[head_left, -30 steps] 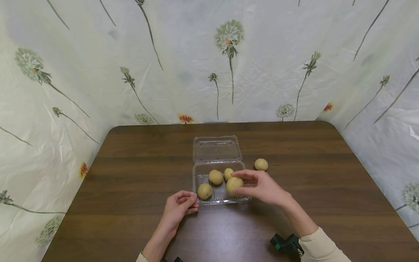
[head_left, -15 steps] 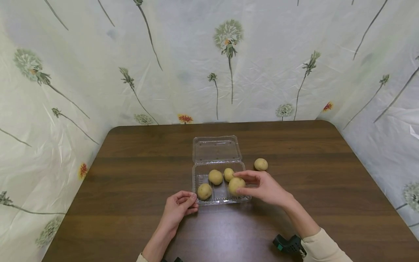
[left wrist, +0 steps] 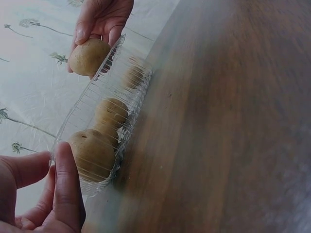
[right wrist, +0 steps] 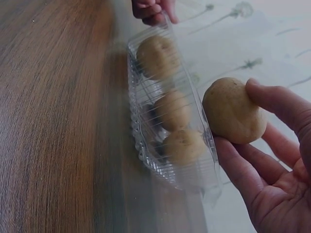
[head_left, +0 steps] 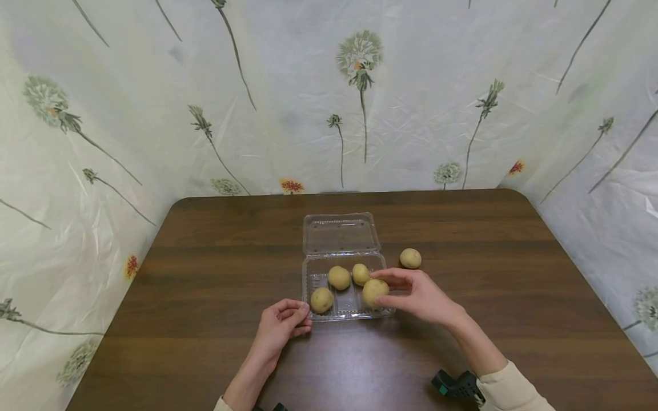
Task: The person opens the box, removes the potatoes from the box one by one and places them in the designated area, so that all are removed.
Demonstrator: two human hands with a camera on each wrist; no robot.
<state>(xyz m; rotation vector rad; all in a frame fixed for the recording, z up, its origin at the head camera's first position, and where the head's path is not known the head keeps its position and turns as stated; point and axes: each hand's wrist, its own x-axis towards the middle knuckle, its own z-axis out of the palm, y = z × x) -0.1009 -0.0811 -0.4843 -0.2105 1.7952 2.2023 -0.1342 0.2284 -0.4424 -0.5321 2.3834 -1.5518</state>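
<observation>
A clear plastic clamshell container [head_left: 345, 313] lies on the table with its lid [head_left: 340, 234] folded back. Inside it are a potato [head_left: 321, 300] at the front left, a second potato [head_left: 338, 278] behind that, and a smaller one [head_left: 360, 274] at the back right. My right hand [head_left: 418, 294] holds another potato [head_left: 375, 293] between thumb and fingers; in the right wrist view this held potato [right wrist: 233, 110] is at the container's rim level, above the others. My left hand [head_left: 281, 326] pinches the container's front left corner, with the rim between thumb and finger in the left wrist view.
One more potato [head_left: 410, 258] lies on the brown wooden table [head_left: 216, 274], right of the container. A dark device [head_left: 457, 386] sits at my right wrist. A flower-printed sheet [head_left: 288, 103] hangs behind the table and at both sides.
My right hand and its potato have shifted slightly to the right over the container. The left hand stays at the same corner, and the other potatoes look unmoved.
</observation>
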